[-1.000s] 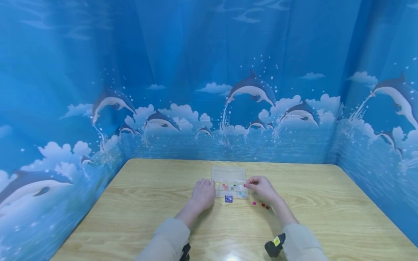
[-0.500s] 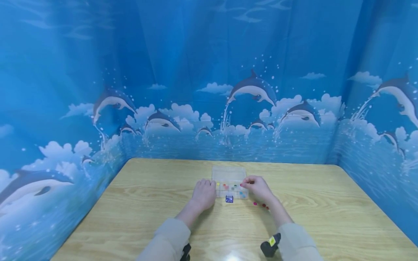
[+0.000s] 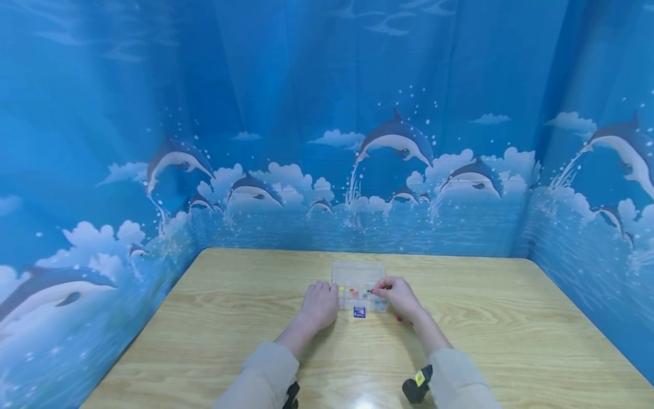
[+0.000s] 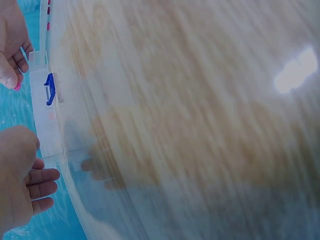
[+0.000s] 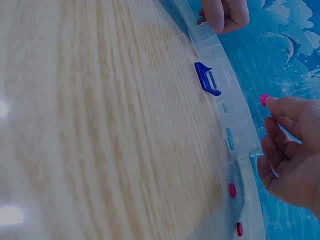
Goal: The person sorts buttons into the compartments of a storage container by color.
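Note:
A clear plastic compartment box (image 3: 357, 272) lies on the table with its lid tipped back. Yellow, red, green and light blue pieces show in its compartments. My left hand (image 3: 320, 304) holds the box's left end, thumb and fingertips at the edge. Over the right part of the box, my right hand (image 3: 401, 295) pinches a small pink button (image 5: 264, 100) between thumb and forefinger; its other fingers curl loosely below. A blue latch (image 5: 207, 79) sticks out from the front side of the box.
On the wooden table (image 3: 230, 318), right of the box, lie a loose pink button (image 3: 399, 319) and a red button (image 5: 239, 229), partly under the right forearm in the head view. A blue dolphin-print curtain (image 3: 286, 113) stands behind the table's back edge.
My right hand has moved left over the box, carrying the pink button toward the middle compartments. Its forearm now covers most of the loose red buttons. The left hand stays at the box.

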`<act>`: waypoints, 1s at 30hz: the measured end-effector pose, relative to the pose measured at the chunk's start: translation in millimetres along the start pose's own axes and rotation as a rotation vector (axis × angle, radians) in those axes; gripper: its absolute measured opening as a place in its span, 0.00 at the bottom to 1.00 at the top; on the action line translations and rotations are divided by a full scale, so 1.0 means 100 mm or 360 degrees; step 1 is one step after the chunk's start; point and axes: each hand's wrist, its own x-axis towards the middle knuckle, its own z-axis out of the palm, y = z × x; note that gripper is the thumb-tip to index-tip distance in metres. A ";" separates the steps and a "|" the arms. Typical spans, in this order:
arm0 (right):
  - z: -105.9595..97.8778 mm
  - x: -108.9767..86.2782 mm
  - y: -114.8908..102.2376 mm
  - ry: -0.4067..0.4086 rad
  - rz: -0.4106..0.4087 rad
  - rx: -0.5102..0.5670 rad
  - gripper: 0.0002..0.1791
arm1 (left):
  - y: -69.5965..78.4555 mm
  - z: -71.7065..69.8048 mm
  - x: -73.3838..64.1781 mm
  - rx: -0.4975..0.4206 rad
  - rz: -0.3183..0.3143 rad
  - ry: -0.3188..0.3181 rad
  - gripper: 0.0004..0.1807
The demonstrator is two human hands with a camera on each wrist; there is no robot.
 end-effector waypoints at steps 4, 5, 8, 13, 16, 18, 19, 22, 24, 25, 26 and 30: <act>0.04 0.02 0.02 0.0017 -0.0020 -0.0020 0.03 | 0.01 0.00 -0.01 -0.0006 0.0006 0.0017 0.10; 0.04 0.03 0.02 0.0022 -0.0015 -0.0023 0.03 | 0.01 -0.01 -0.01 -0.0008 0.0003 0.0011 0.10; 0.05 0.03 0.01 0.0030 -0.0013 -0.0046 0.03 | 0.02 0.00 0.00 -0.0007 -0.0005 0.0007 0.10; 0.07 0.04 -0.01 0.0036 -0.0005 -0.0083 0.03 | 0.02 0.01 0.01 -0.0003 -0.0017 -0.0007 0.09; 0.07 0.04 -0.02 0.0043 -0.0005 -0.0093 0.02 | 0.02 0.01 0.01 -0.0002 -0.0016 0.0000 0.08; 0.08 0.04 -0.01 0.0041 -0.0009 -0.0102 0.02 | 0.02 0.01 0.01 0.0000 -0.0018 -0.0009 0.08; 0.07 0.03 -0.02 0.0037 -0.0016 -0.0113 0.02 | 0.02 0.01 0.01 0.0001 -0.0020 -0.0014 0.08; 0.07 0.03 -0.02 0.0030 -0.0009 -0.0128 0.02 | 0.03 0.01 0.01 0.0011 -0.0027 -0.0033 0.09; 0.07 0.03 -0.02 0.0023 -0.0009 -0.0130 0.02 | 0.03 0.01 0.01 0.0021 -0.0029 -0.0043 0.09; 0.07 0.03 -0.02 0.0024 -0.0008 -0.0127 0.02 | 0.03 0.01 0.01 0.0024 -0.0029 -0.0043 0.09; 0.07 0.03 -0.02 0.0026 -0.0003 -0.0115 0.02 | 0.03 0.00 0.01 0.0025 -0.0029 -0.0042 0.09; 0.03 0.02 0.00 0.0035 -0.0010 -0.0073 0.03 | 0.03 0.00 0.01 0.0016 -0.0028 -0.0030 0.09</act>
